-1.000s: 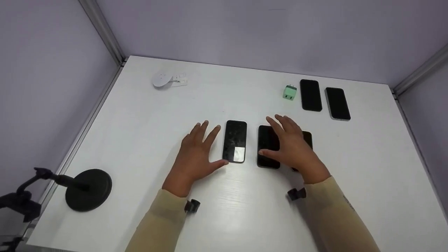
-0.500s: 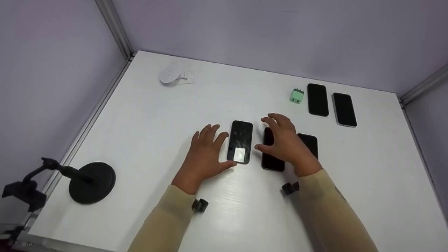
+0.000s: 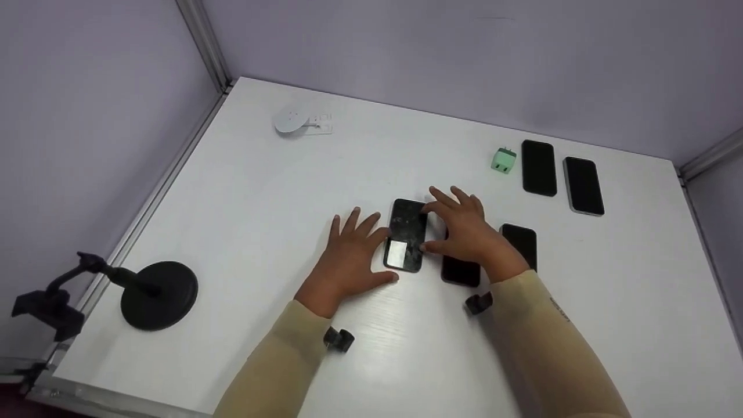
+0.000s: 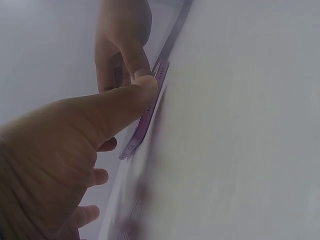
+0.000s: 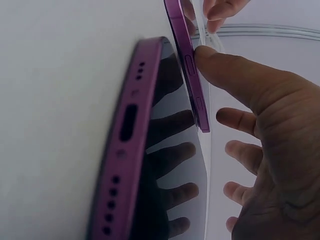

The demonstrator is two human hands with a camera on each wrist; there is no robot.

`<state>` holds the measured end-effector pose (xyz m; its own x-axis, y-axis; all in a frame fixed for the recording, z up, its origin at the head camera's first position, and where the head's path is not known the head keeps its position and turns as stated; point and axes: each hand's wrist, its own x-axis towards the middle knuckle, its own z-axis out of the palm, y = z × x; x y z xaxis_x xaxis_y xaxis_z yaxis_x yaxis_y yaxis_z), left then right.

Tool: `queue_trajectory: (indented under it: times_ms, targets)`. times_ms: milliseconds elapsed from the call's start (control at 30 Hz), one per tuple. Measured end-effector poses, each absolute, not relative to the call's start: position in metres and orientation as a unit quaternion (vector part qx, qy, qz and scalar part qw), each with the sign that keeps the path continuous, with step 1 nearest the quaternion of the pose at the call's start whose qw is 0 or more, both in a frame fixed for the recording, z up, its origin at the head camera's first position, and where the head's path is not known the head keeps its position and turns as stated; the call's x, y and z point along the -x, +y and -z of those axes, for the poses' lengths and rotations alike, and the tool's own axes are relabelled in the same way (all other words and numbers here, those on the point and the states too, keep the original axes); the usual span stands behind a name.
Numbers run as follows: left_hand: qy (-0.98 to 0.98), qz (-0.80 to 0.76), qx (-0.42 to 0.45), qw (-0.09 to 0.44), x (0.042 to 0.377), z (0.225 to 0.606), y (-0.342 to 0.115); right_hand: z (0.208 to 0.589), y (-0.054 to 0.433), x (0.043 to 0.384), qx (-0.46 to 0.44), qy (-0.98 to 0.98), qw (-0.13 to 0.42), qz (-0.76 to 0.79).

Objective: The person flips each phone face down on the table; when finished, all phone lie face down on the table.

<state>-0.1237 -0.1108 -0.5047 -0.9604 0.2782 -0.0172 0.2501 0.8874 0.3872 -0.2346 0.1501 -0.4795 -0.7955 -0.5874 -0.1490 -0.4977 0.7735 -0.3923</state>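
A black-screened smartphone [image 3: 409, 223] lies flat in the middle of the white table, a bright reflection on its lower part. My left hand [image 3: 348, 261] is spread at its left, the index fingertip at the phone's left edge and the thumb below its near end. On the other side, my right hand [image 3: 464, 232] has its index finger and thumb at the phone's right edge. In the right wrist view that thumb meets the phone's purple side [image 5: 187, 55]. Under my right palm lies a second smartphone [image 3: 460, 273], partly covered. A third smartphone [image 3: 520, 241] lies just right of it.
Two more smartphones, one black [image 3: 538, 168] and one with a pale edge [image 3: 583, 186], lie at the back right. Beside them stands a green charger plug [image 3: 503, 161]. A white disc [image 3: 291, 119] with a short cable is at the back left. A black stand [image 3: 159, 296] occupies the left side.
My right hand has moved left from over the second phone to the middle phone's right edge. My left index finger has come in to its left edge. The view has shifted slightly.
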Motion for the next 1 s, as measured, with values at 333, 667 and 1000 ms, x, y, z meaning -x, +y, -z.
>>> queue_trajectory:
  times_ms: [333, 667, 1000]
  targets:
    - [0.968, -0.199, -0.144, 0.056, 0.124, 0.506, -0.106, 0.471, 0.150, 0.239, 0.295, 0.926, 0.177, 0.154]
    - [0.969, -0.192, -0.147, 0.056, 0.123, 0.502, -0.109, 0.471, 0.137, 0.238, 0.307, 0.924, 0.163, 0.161]
    - [0.963, -0.216, -0.152, 0.061, 0.123, 0.504, -0.111, 0.485, 0.140, 0.238, 0.318, 0.923, 0.130, 0.175]
